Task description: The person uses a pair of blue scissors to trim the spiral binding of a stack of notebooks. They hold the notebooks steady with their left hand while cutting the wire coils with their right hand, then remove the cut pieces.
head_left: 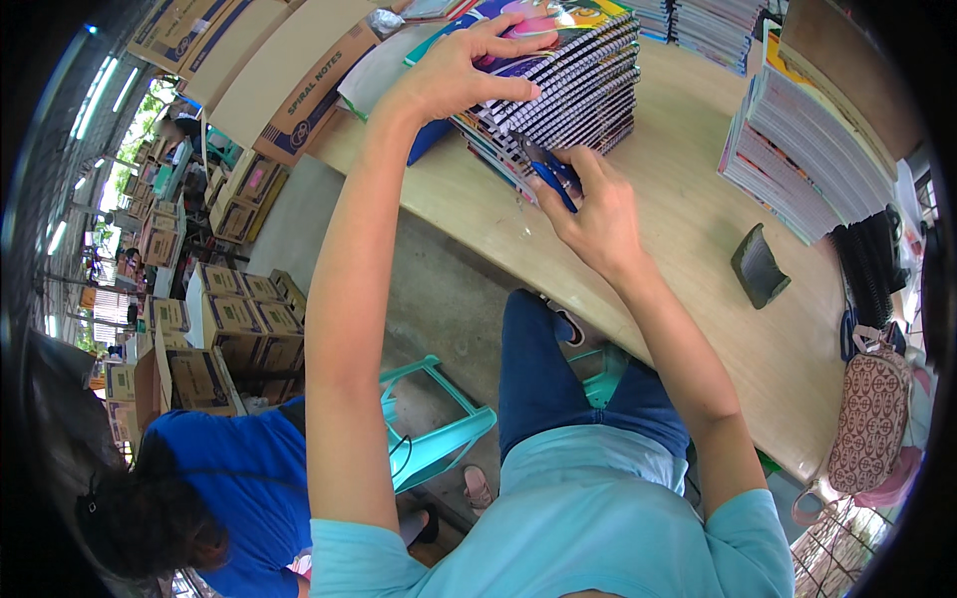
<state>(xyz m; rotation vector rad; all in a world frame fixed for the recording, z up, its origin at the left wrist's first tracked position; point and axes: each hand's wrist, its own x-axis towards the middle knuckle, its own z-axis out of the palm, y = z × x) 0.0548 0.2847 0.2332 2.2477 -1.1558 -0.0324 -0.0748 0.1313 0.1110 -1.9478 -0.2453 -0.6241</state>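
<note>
A tall stack of spiral notebooks [588,85] stands at the far edge of the table, its black coil bindings turned toward me. My left hand [478,70] lies on top of the stack with its fingers spread over the colourful cover. In my right hand [598,204] is a pair of pliers [553,174] with blue handles. Their dark jaws are at the coil ends on the stack's near left corner. Whether the jaws grip a wire is too small to tell.
On the wooden table [678,219] are another stack of notebooks [807,149], a dark curved piece [761,266], black coils [869,259] and a patterned pouch [869,424]. Cardboard boxes [309,100] stand at the far left. A person in blue [239,488] is beside a turquoise stool [444,429].
</note>
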